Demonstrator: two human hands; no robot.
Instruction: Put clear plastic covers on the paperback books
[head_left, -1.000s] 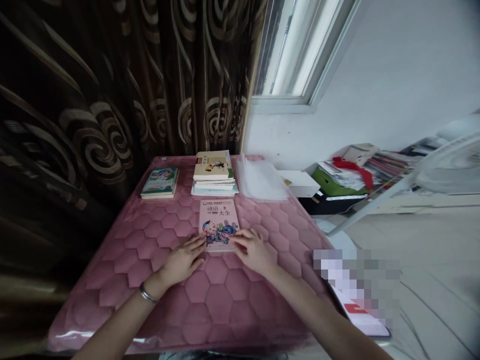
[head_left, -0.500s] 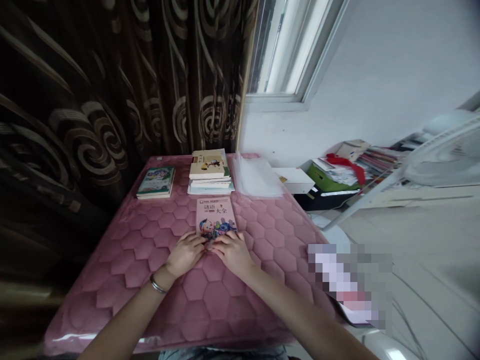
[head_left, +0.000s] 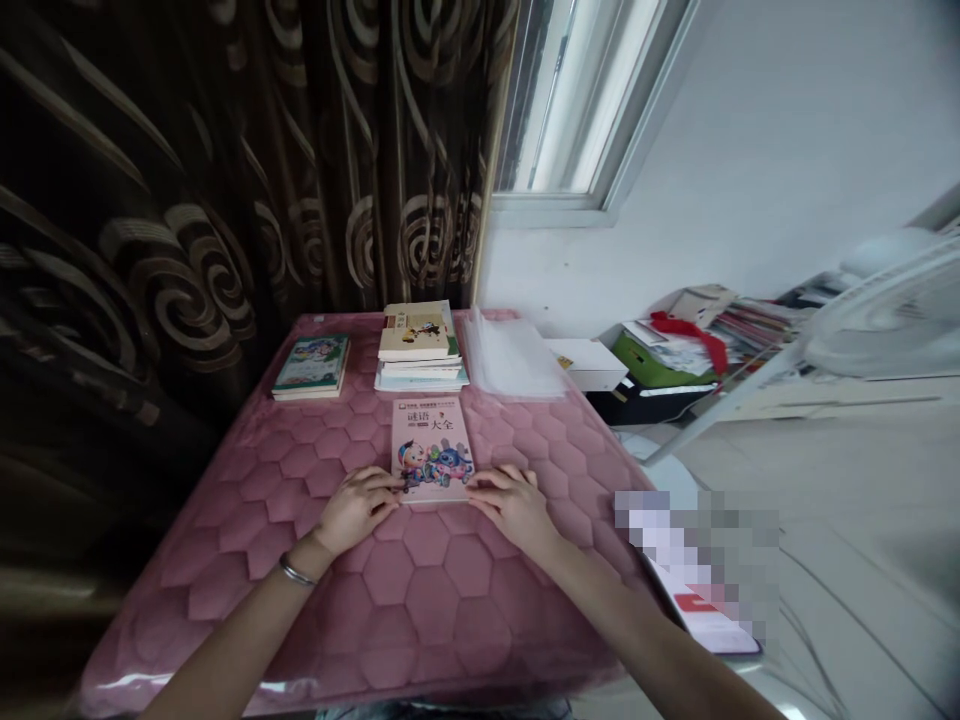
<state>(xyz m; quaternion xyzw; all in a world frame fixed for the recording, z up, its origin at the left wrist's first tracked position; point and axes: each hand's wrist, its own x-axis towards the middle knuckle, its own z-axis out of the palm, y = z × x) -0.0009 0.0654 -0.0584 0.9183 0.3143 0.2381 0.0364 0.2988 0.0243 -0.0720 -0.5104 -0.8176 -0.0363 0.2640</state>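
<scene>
Head view. A pink picture book (head_left: 431, 448) lies flat and cover-up at the middle of the tabletop (head_left: 420, 600), just in front of a stack of books (head_left: 420, 345). The left hand (head_left: 352, 510) and right hand (head_left: 517, 505) rest released, fingers spread and grasping nothing, with their fingertips touching the book's two near corners. A green book (head_left: 311, 365) and clear plastic sheets (head_left: 514, 355) flank the stack. Judged from this pose, the book is best steadied by light, equal pressure at both corners, since the quilted cover is soft and uneven pressure would probably skew it.
</scene>
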